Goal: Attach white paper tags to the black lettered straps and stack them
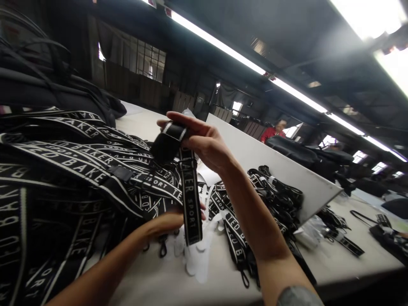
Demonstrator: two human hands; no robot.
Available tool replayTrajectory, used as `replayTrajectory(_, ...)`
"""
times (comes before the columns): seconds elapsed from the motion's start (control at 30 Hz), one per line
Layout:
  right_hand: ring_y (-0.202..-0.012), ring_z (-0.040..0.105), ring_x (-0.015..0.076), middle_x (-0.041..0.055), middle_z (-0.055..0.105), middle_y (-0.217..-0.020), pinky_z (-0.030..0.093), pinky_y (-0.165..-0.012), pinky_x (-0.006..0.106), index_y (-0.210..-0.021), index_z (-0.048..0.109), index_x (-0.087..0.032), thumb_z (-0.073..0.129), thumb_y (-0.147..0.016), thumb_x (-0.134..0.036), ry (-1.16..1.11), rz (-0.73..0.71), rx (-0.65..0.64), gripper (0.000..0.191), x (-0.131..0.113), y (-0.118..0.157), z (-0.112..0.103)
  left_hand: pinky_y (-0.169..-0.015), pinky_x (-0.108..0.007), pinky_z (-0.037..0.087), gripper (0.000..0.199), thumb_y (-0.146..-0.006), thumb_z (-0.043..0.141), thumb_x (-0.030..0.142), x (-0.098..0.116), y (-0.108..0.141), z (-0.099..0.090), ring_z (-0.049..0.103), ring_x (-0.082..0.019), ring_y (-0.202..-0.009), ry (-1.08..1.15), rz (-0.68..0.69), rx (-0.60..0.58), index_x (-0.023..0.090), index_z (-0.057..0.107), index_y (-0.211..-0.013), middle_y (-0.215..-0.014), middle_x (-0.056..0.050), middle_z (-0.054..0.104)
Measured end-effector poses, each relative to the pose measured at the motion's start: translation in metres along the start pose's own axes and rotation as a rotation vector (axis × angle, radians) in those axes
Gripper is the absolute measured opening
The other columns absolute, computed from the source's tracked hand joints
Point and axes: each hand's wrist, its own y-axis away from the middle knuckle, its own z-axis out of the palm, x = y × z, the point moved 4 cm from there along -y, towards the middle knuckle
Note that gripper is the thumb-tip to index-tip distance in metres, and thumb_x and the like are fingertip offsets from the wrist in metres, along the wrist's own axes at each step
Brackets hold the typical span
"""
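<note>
A black webbing strap (191,199) with white lettering and pale edges hangs from my right hand (205,142), which is raised above the table. My right thumb and fingers are closed on its folded upper part. Lower down, my left hand (174,221) reaches behind the hanging strap, over several white strips (197,255). Motion blurs it and the strap hides most of its fingers, so its grip does not show. A large heap of similar lettered straps (73,157) lies to the left of both hands.
More bundled straps (277,195) lie on the pale table (236,282) at right, by an upright white board (264,157). A clear plastic bag (310,231) sits beyond them. Black bags (47,93) are piled at far left. A person in red (270,132) is in the background.
</note>
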Motion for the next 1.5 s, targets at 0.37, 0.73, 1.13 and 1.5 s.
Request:
replayTrajectory(0.37,-0.075,0.066,0.0118,0.0007,0.072,-0.081,0.058,-0.082,0.03,-0.096,0.07,-0.016,0.059,-0.083,-0.004,-0.042,0.365,0.359,0.021,0.137,-0.052,-0.051,-0.071,-0.032,0.054,0.028,-0.089,0.067,0.038,0.015,0.004,0.018,0.068,-0.021,-0.078,0.187,0.093,-0.327,0.014,0.065,-0.104,-0.091,-0.012,0.07)
replayTrajectory(0.73,-0.125,0.055,0.0207,0.0074,0.058,-0.136,0.045,-0.106,0.038,-0.134,0.057,-0.024,0.063,-0.077,-0.012,0.097,0.282,0.0,0.058,0.149,0.054,-0.039,-0.048,-0.027,0.055,0.026,-0.083,0.068,0.025,0.049,0.024,0.004,0.068,-0.021,-0.059,0.507,-0.01,-0.471,0.011,0.069,-0.104,-0.083,-0.015,0.073)
replayTrajectory(1.13,-0.131,0.048,0.0168,-0.0016,0.064,-0.127,0.029,-0.118,0.032,-0.123,0.066,-0.027,0.047,-0.091,-0.014,0.402,0.187,-0.277,0.039,0.154,0.068,0.011,-0.042,-0.023,0.05,0.031,-0.08,0.054,0.021,0.061,0.046,0.021,0.066,-0.02,-0.053,0.561,-0.279,-0.691,0.011,0.07,-0.104,-0.076,-0.012,0.073)
replayTrajectory(1.5,-0.1,0.063,0.0193,0.003,0.063,-0.096,0.053,-0.093,0.037,-0.099,0.059,-0.022,0.056,-0.086,-0.026,0.114,-0.36,0.674,0.014,0.021,0.032,-0.056,-0.044,-0.016,0.045,0.05,-0.076,0.073,0.059,0.057,0.024,-0.032,0.054,-0.01,-0.046,0.691,0.157,-0.004,0.013,0.075,-0.097,-0.058,-0.003,0.06)
